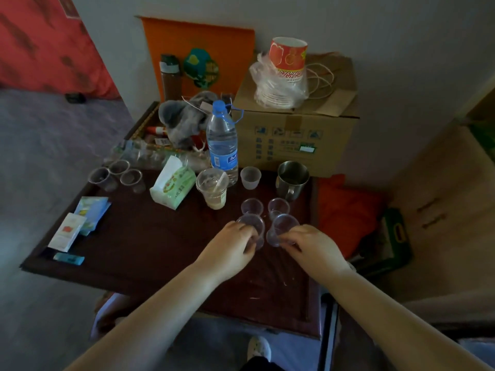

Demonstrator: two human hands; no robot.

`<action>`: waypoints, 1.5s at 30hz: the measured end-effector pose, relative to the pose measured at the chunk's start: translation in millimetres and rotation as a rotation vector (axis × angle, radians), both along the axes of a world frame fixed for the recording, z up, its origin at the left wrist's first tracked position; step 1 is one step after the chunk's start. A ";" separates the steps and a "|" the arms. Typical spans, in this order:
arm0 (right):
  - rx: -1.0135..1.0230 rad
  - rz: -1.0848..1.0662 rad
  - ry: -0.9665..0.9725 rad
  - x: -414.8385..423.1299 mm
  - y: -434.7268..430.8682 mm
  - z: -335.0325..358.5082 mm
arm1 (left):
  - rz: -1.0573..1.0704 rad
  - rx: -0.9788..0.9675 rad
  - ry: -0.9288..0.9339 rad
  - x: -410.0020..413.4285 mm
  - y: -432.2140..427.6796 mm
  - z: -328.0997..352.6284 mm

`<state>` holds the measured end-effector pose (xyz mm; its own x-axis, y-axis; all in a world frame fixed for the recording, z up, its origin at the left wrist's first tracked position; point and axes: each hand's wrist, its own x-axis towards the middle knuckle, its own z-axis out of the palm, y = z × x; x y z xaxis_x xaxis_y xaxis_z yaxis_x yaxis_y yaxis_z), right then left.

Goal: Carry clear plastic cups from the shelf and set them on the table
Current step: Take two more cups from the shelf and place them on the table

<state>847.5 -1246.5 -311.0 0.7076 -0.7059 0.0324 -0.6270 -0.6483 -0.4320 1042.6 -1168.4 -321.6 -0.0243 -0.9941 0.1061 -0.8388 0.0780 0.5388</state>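
My left hand [233,247] grips a clear plastic cup [253,223] low on its side, and my right hand [310,245] grips a second clear cup [284,226] the same way. Both cups sit at or just above the dark brown table [134,250], side by side. Two more clear cups [251,206] [278,206] stand upright just behind them. Three clear cups [117,175] stand in a cluster at the table's far left. A sleeve of stacked clear cups [139,153] lies on its side behind that cluster.
Behind the cups stand a water bottle [222,140], a drink cup with a lid [213,191], a frosted cup [250,178], a steel mug [292,179] and a tissue pack [174,186]. A cardboard box [297,132] carries paper cups. Packets and a lighter [68,258] lie left.
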 end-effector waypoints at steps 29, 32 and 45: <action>0.114 0.067 0.193 35.5 -60.0 -120.4 | 0.073 0.392 -0.040 -0.8 -57.4 -96.6; 0.113 0.067 0.190 35.2 -59.3 -122.8 | 0.071 0.406 -0.043 0.8 -55.7 -99.5; 0.057 -0.023 0.093 29.2 -48.4 -99.0 | 0.027 0.272 -0.163 4.0 -50.3 -88.5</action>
<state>876.7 -1294.9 -410.1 0.6890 -0.7210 -0.0739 -0.6809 -0.6089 -0.4070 1046.6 -1218.7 -410.1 0.0074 -0.9859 -0.1669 -0.9158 -0.0737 0.3949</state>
